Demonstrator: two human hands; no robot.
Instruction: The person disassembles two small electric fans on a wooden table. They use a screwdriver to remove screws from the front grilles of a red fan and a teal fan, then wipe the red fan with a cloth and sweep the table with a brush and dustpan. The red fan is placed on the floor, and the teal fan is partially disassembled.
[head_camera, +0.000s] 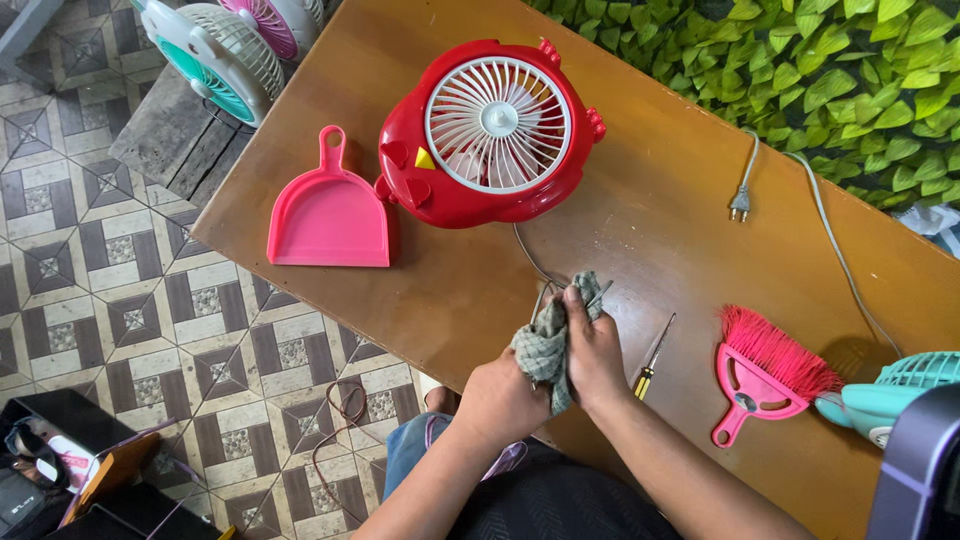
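Note:
Both my hands meet over the near edge of a brown wooden table (660, 210). My left hand (497, 400) and my right hand (594, 352) are closed around a grey-green checked cloth (545, 345). Thin metal tips stick out of the cloth near my right fingers. A thin cord (528, 255) runs from a red round-grilled fan (488, 133) into the cloth. The fan lies face up just beyond my hands.
A pink dustpan (328, 215) lies left of the red fan. A small screwdriver (655, 357), a pink hand brush (765, 372) and a teal fan (895, 392) are to my right. A grey cable with a plug (741, 203) trails across the table. More fans (225, 45) stand at top left, by the tiled floor.

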